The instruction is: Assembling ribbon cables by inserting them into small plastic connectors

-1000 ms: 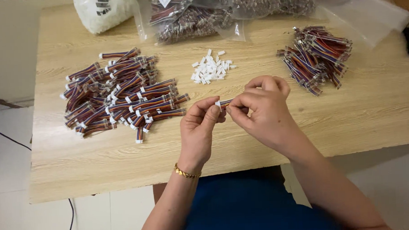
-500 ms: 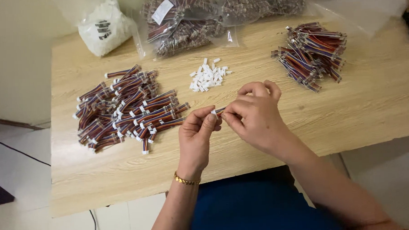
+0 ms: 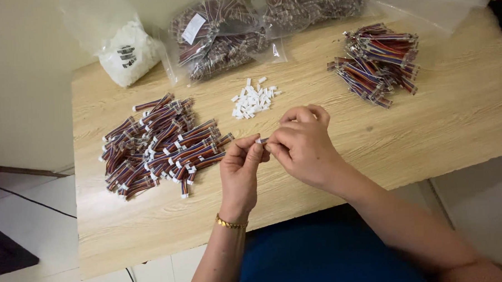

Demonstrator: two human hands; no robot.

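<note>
Wooden table point(image 3: 440, 134), both hands mid-assembly above its front edge.

Left hand point(image 3: 240, 172) and right hand point(image 3: 302, 145) meet fingertip to fingertip, each pinched shut on a small white connector point(image 3: 259, 140) between them. In my judgement the piece should be kept square and pressed straight. Loose connectors point(image 3: 253, 97) lie just beyond; wire bundles point(image 3: 161, 144) left, another pile point(image 3: 377, 61) far right. Fingers hide the wire ends; bags point(image 3: 225, 36) are cut off at top.
</note>
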